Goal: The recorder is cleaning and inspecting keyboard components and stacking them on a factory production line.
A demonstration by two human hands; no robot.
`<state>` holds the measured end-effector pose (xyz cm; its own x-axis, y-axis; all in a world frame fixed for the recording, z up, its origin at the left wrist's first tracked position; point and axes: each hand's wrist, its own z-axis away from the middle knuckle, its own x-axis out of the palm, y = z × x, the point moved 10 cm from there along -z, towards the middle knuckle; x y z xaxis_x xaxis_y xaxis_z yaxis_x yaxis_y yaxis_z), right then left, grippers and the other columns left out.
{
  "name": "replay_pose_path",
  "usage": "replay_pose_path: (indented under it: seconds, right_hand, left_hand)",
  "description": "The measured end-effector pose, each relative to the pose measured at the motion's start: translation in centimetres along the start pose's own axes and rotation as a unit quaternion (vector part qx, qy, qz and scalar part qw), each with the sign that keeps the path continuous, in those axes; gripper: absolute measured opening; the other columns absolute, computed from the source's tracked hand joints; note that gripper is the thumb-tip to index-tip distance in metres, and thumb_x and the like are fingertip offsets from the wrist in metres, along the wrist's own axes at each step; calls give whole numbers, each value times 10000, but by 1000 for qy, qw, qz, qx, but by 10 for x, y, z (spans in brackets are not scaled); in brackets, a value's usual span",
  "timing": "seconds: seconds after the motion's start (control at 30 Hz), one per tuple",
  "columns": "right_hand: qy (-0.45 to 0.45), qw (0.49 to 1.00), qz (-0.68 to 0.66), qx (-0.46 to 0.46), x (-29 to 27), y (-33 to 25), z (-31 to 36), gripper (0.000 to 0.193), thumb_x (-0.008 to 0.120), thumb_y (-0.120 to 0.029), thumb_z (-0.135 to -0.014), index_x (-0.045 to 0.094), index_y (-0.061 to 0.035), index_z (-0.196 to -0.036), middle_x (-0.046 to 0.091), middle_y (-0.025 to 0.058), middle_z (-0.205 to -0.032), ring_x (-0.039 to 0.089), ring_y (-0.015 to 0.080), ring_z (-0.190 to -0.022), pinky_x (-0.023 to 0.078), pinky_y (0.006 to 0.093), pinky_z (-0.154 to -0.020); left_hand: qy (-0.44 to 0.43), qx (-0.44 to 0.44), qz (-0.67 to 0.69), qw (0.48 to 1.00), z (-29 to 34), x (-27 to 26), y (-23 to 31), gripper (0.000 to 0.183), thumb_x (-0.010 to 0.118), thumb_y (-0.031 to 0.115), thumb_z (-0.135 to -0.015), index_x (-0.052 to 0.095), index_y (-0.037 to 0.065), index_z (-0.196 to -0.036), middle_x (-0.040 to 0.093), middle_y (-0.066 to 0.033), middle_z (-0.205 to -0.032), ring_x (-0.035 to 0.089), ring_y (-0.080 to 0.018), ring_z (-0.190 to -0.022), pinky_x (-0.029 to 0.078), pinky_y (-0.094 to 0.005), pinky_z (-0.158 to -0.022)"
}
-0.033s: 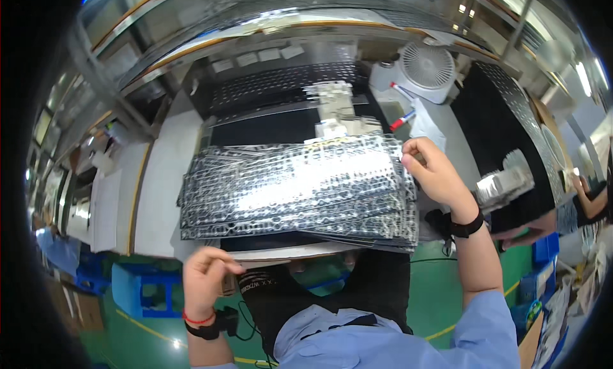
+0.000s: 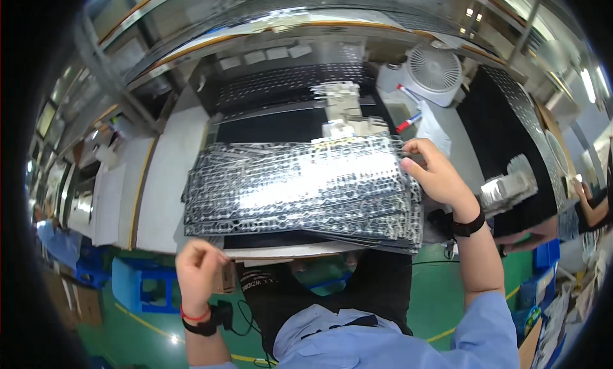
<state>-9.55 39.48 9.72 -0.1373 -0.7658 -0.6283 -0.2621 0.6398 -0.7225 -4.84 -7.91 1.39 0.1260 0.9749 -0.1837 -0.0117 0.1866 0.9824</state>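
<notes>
A fanned stack of thin, shiny perforated sheets (image 2: 281, 190) lies across the workbench in front of me, glare washing out its middle. At the far right corner, my right hand (image 2: 435, 171) pinches the edge of the top sheet between thumb and fingers. My left hand (image 2: 196, 270) hovers by the bench's front edge, just below the stack's near left corner. Its fingers are curled in toward the thumb; whether anything small is between them is hidden. Behind the stack stands a pile of pale flat pieces (image 2: 343, 107).
A white fan (image 2: 434, 69) stands at the back right, with a red-and-blue marker (image 2: 408, 121) and a white plastic bag (image 2: 434, 129) nearby. Another bundle of pale pieces (image 2: 509, 190) lies on the right. A blue stool (image 2: 143, 286) is on the floor at left. Another person's arm (image 2: 594, 206) shows far right.
My left hand has shifted slightly up and to the left, its fingers curling tighter. The right hand stays at the sheet's corner. The whole view has moved a little.
</notes>
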Motion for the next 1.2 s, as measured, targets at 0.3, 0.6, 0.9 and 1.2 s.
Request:
replay_pose_path:
  seconds: [0.3,0.6,0.9,1.2]
  right_hand:
    - [-21,984,171,-49,19,9,-48,478,763,-291,-799,632,24,-1133,582,190,-1098,562,337,-1024,450,381,-925]
    - [44,997,27,-52,0,22,-47,256,744,-158,-814,600,-5,-961,596,100,-977,568,225,-903,460,327,-797]
    - [60,951,-304,13,-37,28,-46,121,529,-162,-1008,578,-53,-1000,624,-31,-816,534,18,-688,434,202,-610]
    - [76,932,-352,29,-25,27,-39,131,452,-110,-1029,531,-33,-1102,649,24,-983,599,49,-844,487,221,-771]
  left_hand:
    - [115,162,-446,873,-1,-23,28,152,717,37,-738,607,5,-839,572,-139,-873,536,-344,-895,431,-411,-797]
    - [204,135,-453,857,11,-107,6,82,622,-26,-832,546,-16,-863,531,-164,-807,538,-335,-734,449,-366,-704]
    - [108,42,-77,990,-27,-113,15,339,505,233,-997,487,-1,-1242,554,-132,-1203,526,-174,-1071,421,-313,-926]
    - [-103,54,-204,972,-111,-55,45,635,342,433,-1055,274,-23,-1491,418,-189,-1475,376,-272,-1384,280,-407,-1142]
